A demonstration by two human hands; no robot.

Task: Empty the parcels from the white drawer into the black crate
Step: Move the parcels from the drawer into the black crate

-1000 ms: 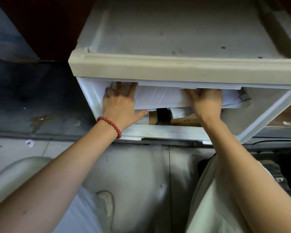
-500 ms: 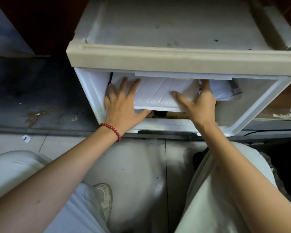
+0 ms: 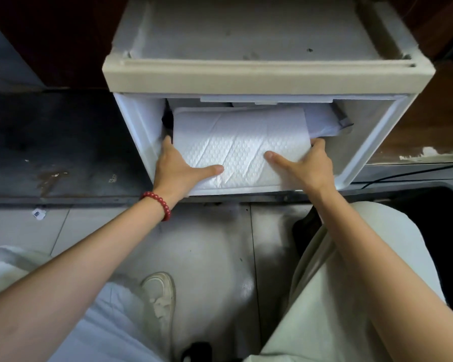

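Observation:
The white drawer (image 3: 139, 131) stands pulled out from a cream-topped cabinet (image 3: 267, 77). A white padded bubble mailer (image 3: 241, 137) lies on top of the drawer's contents and overhangs the front edge. My left hand (image 3: 175, 168) grips its left side, thumb on top and fingers underneath. My right hand (image 3: 306, 165) grips its right side the same way. Behind the mailer, at the drawer's back right, lies another pale grey-edged parcel (image 3: 324, 121). A dark rim at the right edge (image 3: 447, 205) may be the black crate; I cannot tell.
The cabinet sits on a dark, stained ledge (image 3: 50, 152) above a grey tiled floor (image 3: 207, 257). My knees in pale trousers and a white shoe (image 3: 160, 296) are below the drawer. A black cable (image 3: 403, 176) runs along the right.
Both hands have shifted from lying on top of the mailer to gripping its sides, and the mailer has slid forward out of the drawer toward me.

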